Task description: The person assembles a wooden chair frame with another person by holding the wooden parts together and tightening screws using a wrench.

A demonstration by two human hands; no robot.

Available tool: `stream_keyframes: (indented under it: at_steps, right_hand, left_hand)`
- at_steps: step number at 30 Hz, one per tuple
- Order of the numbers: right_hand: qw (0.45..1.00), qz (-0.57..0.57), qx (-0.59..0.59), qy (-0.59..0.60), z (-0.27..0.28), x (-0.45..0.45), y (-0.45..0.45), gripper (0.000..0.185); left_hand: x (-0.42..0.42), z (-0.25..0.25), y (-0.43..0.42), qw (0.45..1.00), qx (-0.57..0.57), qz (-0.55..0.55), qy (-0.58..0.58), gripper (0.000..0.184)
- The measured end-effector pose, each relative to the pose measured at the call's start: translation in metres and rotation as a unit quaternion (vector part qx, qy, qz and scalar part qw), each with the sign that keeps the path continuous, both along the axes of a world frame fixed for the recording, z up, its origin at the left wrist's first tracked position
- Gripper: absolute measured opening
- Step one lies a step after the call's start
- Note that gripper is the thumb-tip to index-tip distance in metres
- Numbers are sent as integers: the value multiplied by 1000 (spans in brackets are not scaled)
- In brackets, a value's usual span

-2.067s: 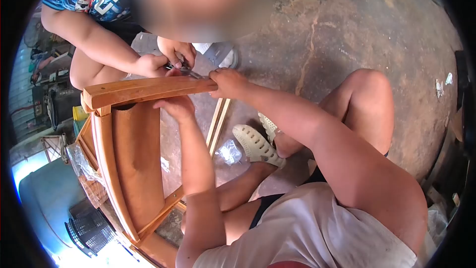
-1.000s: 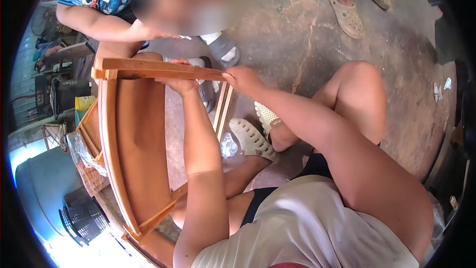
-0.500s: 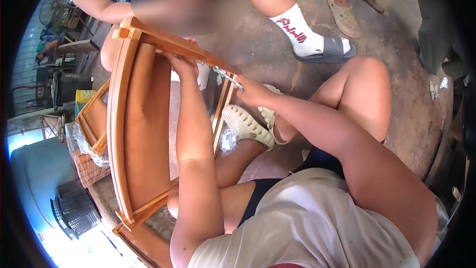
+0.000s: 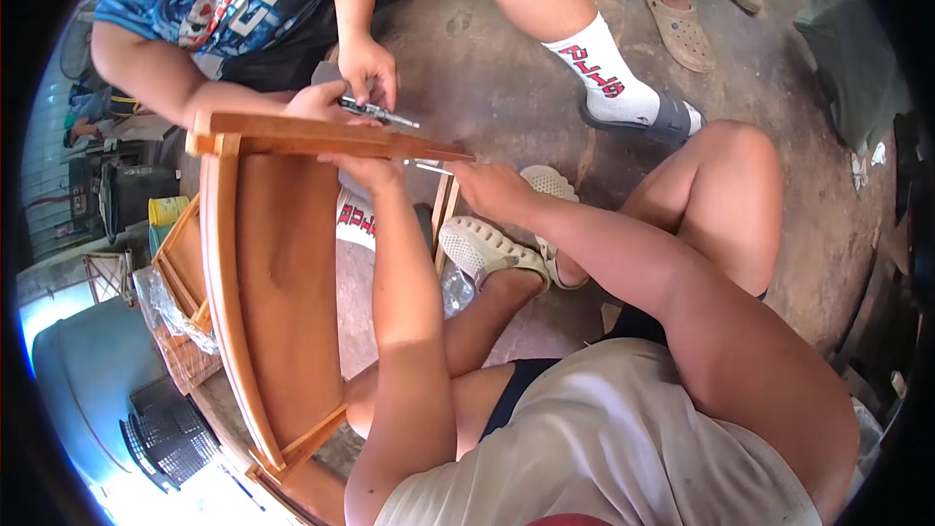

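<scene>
A varnished wooden furniture frame [image 4: 222,263] with curved side rails and a flat brown panel [image 4: 287,282] stands tilted at my left. My left hand [image 4: 368,171] is closed against the underside of its top rail [image 4: 321,134], some fingers hidden behind the wood. Near that rail's right end, my right hand [image 4: 487,187] is closed around a slim silver metal tool [image 4: 427,167], its tip pointing toward my left hand. The tool's exact kind is not clear. Just beyond the rail, a co-worker's hands [image 4: 368,73] hold a dark tool with a narrow metal tip [image 4: 390,117].
The co-worker sits opposite, one foot in a white sock and dark slide [image 4: 672,117]. Another person's clogs [image 4: 679,34] stand farther back. My own clogs [image 4: 487,245] are below my hands. A plastic-wrapped wooden piece [image 4: 180,321] and a blue tank [image 4: 83,351] are at left.
The co-worker has leaned back, and their hands with the dark tool now show above the rail. The frame's top rail has swung lower and more level. My hands have shifted slightly down with it.
</scene>
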State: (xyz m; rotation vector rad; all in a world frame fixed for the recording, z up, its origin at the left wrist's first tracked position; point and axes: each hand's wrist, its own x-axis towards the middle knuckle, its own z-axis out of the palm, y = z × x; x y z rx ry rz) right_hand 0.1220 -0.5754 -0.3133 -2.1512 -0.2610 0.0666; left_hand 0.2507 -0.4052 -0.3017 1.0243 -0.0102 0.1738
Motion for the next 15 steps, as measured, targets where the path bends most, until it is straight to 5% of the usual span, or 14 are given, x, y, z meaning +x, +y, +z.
stream_keyframes:
  at_steps: [9,11,15]
  right_hand:
    - [989,-19,145,-26,-45,7,14,25]
    - [988,-20,153,-6,-47,9,18,26]
    - [985,-22,173,-14,-51,13,18,28]
  left_hand:
    - [-11,11,-15,989,93,72,-89,90]
    - [-7,16,-29,966,151,180,-107,90]
    - [-9,16,-26,962,183,167,-112,89]
